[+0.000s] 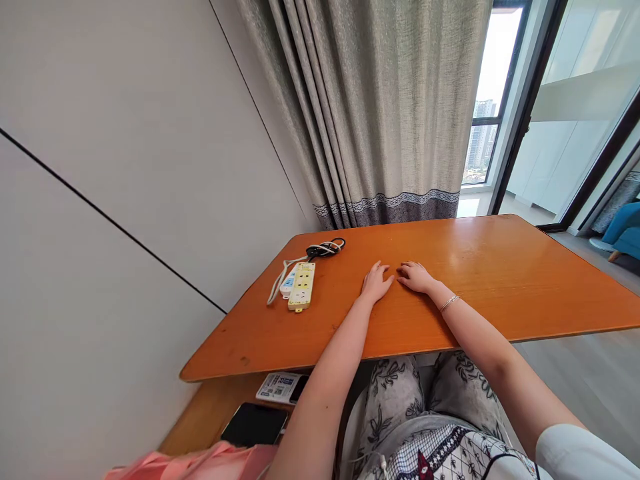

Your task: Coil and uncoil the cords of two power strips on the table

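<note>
My left hand (377, 282) rests on the orange-brown wooden table (500, 280), its fingers stretched out and nothing in it. A short way to its right lies my right hand (417, 277), also on the tabletop with loosely extended fingers, a bracelet on that wrist. The two hands are apart. To the left of my left hand is a pale yellow power strip (302, 287), untouched. Partly under it sits a white and blue power strip (288, 285). Their white and black cords (325, 249) are bundled behind them.
Below the table's left front edge, a lower wooden surface (200, 407) holds a dark phone (255, 425) and a white printed box (278, 387). Pink fabric (220, 463) is near it. A wall (125, 133) borders the left side; a curtain (400, 100) hangs behind.
</note>
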`<action>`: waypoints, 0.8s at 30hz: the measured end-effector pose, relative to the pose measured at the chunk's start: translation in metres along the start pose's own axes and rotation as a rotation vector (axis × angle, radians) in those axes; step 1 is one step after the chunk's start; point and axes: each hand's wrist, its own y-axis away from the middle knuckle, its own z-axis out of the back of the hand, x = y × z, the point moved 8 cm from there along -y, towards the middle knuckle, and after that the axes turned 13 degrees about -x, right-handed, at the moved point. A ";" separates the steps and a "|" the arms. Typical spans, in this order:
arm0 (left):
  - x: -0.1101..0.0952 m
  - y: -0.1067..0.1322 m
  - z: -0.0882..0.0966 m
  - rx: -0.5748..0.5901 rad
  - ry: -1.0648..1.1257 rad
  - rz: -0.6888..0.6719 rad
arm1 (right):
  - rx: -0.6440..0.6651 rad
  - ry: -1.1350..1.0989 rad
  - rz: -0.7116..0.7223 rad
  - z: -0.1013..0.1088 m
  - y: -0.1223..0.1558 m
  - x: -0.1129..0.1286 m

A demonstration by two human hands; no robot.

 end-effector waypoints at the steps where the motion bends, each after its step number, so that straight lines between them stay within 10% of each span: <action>1: 0.001 -0.001 0.000 -0.010 0.015 0.009 | 0.001 -0.001 -0.002 0.000 0.000 0.000; 12: 0.009 -0.008 0.021 -0.191 0.141 0.055 | 0.002 -0.013 0.004 -0.003 -0.002 -0.001; 24: 0.094 0.012 0.160 -0.859 -0.058 0.267 | 0.008 -0.015 0.006 -0.004 -0.003 -0.001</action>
